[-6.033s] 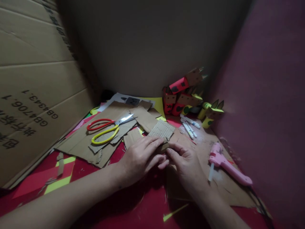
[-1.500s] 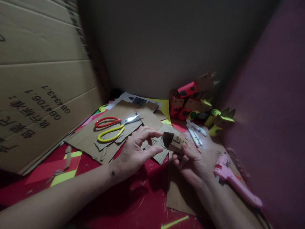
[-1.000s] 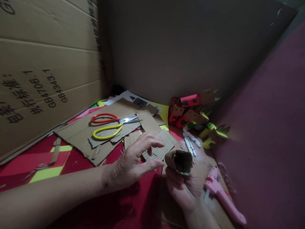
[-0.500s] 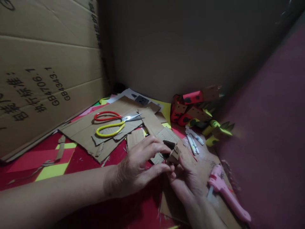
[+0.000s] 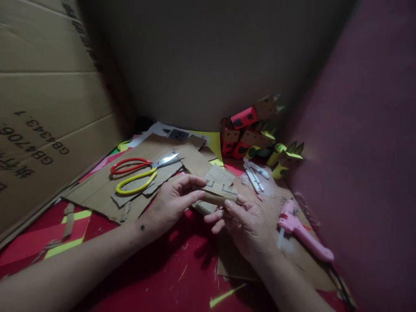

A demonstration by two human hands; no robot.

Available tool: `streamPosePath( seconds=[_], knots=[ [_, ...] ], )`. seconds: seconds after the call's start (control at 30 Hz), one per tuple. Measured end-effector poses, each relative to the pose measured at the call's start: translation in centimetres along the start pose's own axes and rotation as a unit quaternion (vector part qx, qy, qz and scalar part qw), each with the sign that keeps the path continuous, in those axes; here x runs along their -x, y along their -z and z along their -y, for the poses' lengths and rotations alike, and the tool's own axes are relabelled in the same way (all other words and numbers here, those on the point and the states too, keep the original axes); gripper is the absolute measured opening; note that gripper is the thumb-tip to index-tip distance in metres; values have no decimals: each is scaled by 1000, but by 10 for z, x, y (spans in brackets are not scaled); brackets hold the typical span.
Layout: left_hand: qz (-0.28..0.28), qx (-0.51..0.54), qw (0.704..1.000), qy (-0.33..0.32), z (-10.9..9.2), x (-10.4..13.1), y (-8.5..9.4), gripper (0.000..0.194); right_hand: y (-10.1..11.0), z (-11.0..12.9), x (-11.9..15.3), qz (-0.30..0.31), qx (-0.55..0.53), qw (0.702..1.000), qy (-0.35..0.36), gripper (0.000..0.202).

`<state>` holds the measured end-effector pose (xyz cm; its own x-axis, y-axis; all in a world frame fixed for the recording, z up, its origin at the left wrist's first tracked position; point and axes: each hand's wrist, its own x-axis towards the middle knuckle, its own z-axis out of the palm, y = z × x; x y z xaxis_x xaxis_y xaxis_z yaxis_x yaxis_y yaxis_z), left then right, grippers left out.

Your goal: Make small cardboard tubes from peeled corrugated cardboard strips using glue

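Between my two hands is a small folded cardboard piece [image 5: 218, 193] with dark printed marks on its upper face. My left hand [image 5: 177, 197] pinches its left end between thumb and fingers. At the right end, my right hand [image 5: 243, 221] grips it with the thumb in front, the lower fingers partly curled beneath. Under the piece lie cardboard scraps [image 5: 221, 174], partly covered by it. Scissors [image 5: 152, 167] with one red and one yellow handle rest on cardboard to the left, blades apart.
A pink glue gun [image 5: 302, 234] lies on a cardboard sheet at the right. White pens [image 5: 255, 175] sit behind it. Red and yellow paper figures with cardboard heads [image 5: 243, 119] stand at the back. A large cardboard box [image 5: 48, 108] rises on the left, a pink surface [image 5: 364, 164] on the right.
The cardboard piece has been turned so its printed side shows, and my hands have moved apart to its two ends. The camera view has shifted slightly to the right.
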<state>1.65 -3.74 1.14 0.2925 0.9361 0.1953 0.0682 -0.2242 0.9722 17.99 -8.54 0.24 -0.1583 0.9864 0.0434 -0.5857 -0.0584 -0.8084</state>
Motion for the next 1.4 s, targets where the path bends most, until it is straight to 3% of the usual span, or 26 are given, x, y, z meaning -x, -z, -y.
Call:
streamPosePath(
  seconds=[0.3, 0.5, 0.57, 0.63, 0.7, 0.77, 0.87, 0.9, 0.97, 1.07, 1.17, 1.23, 1.4],
  knots=[
    [0, 5, 1000, -7, -2, 2, -4, 13, 5, -5, 1, -17, 62, 998, 27, 22],
    [22, 69, 997, -13, -2, 5, -7, 29, 7, -1, -3, -39, 1, 999, -8, 20],
    [16, 87, 996, -7, -2, 5, -8, 35, 7, -1, -1, -66, 23, 997, -20, 23],
    [7, 88, 996, 1, -3, 4, -7, 40, 7, -2, 2, -137, 95, 986, 6, 25],
    [-8, 59, 998, -2, -3, 4, -7, 41, 8, -2, 7, -219, 228, 944, 92, 26],
    [-14, 8, 1000, -19, -3, 6, -7, 41, 8, -2, 10, -248, 405, 852, 219, 26],
    [8, -68, 996, -50, 0, 11, -8, 41, 5, 0, 9, -166, 619, 675, 366, 24],
    [16, -88, 994, -64, 1, 13, -9, 42, 3, 0, 7, -126, 659, 633, 387, 23],
    [26, -129, 986, -99, 2, 16, -9, 44, -1, 0, 4, -64, 704, 583, 401, 19],
    [39, -192, 969, -151, 1, 20, -8, 46, -5, -2, 3, -19, 742, 533, 408, 18],
    [68, -226, 956, -173, -2, 22, -6, 47, -6, -7, 5, -13, 759, 493, 424, 19],
    [77, -225, 955, -179, -4, 23, -5, 47, -6, -11, 6, -25, 751, 498, 432, 14],
    [58, -216, 959, -175, -4, 26, -9, 45, -7, -19, 7, -62, 712, 556, 424, 8]
  ],
)
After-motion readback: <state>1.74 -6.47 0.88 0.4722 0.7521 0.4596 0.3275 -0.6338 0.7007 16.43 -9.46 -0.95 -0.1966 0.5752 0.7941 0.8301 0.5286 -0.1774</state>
